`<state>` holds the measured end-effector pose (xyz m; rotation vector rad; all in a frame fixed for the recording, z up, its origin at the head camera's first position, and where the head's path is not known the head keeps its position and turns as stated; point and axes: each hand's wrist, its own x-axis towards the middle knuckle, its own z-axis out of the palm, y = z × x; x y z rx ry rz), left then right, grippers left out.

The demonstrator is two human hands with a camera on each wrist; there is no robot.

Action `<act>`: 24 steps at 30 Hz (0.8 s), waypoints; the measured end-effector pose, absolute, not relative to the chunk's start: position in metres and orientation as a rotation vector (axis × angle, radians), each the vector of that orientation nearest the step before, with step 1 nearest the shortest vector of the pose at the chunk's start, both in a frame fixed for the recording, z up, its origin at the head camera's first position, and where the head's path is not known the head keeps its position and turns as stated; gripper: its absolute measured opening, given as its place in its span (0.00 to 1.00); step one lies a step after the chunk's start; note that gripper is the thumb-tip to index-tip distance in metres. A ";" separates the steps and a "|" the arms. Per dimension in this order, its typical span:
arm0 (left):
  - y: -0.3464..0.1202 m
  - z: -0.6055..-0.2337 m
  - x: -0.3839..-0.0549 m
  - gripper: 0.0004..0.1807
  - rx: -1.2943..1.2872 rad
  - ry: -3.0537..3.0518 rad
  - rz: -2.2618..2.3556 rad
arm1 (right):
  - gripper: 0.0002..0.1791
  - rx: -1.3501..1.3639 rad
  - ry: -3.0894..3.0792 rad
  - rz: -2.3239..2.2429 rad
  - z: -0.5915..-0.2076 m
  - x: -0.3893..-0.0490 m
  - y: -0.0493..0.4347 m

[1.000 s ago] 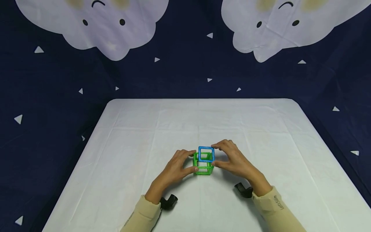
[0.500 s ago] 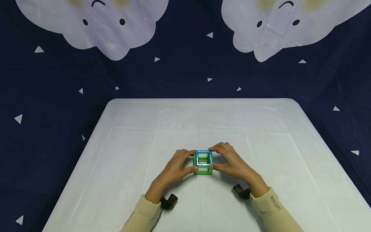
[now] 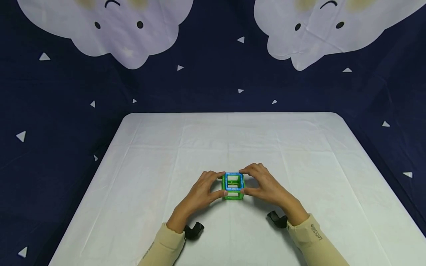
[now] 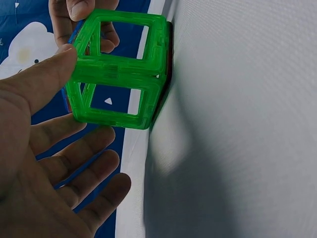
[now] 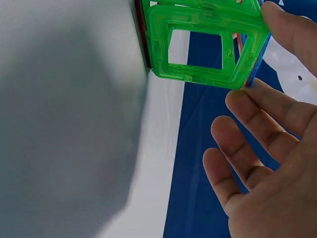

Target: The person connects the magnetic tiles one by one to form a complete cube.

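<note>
A small cube of green see-through magnetic tiles (image 3: 234, 198) stands on the white table, each tile a hollow square frame. A blue square magnetic tile (image 3: 234, 173) lies flat across its top. My left hand (image 3: 201, 192) holds the cube's left side between thumb and forefinger; the other fingers spread below in the left wrist view. From the right, my right hand (image 3: 266, 186) pinches the blue tile along its front and back corners. A dark red edge (image 4: 170, 52) runs along the cube's base in the left wrist view. The blue tile shows edge-on (image 5: 258, 57) in the right wrist view.
The white-covered table (image 3: 159, 140) has rounded far corners. Behind it hangs a dark blue cloth (image 3: 213, 92) printed with clouds and small triangles. A black wrist mount (image 3: 194, 232) sits under the left cuff, another black mount (image 3: 277, 220) by the right.
The blue tile, tilted above the cube in my right hand a second ago, has come down and left onto its top. My left hand has stayed in place.
</note>
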<state>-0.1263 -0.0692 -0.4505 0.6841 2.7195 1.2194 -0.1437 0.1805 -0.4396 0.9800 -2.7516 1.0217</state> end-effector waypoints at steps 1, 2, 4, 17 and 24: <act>-0.069 -0.450 -0.126 0.32 0.683 2.718 1.220 | 0.31 0.978 -2.756 1.023 -0.440 -0.144 0.180; -0.069 -0.450 -0.126 0.32 0.682 2.717 1.220 | 0.31 0.976 -2.760 1.025 -0.440 -0.144 0.180; -0.069 -0.450 -0.126 0.32 0.678 2.714 1.221 | 0.31 0.971 -2.770 1.022 -0.441 -0.144 0.180; -0.070 -0.451 -0.126 0.32 0.694 2.713 1.208 | 0.31 0.956 -2.803 1.077 -0.443 -0.142 0.180; -0.071 -0.451 -0.126 0.32 0.698 2.707 1.218 | 0.32 0.953 -2.794 1.144 -0.446 -0.142 0.181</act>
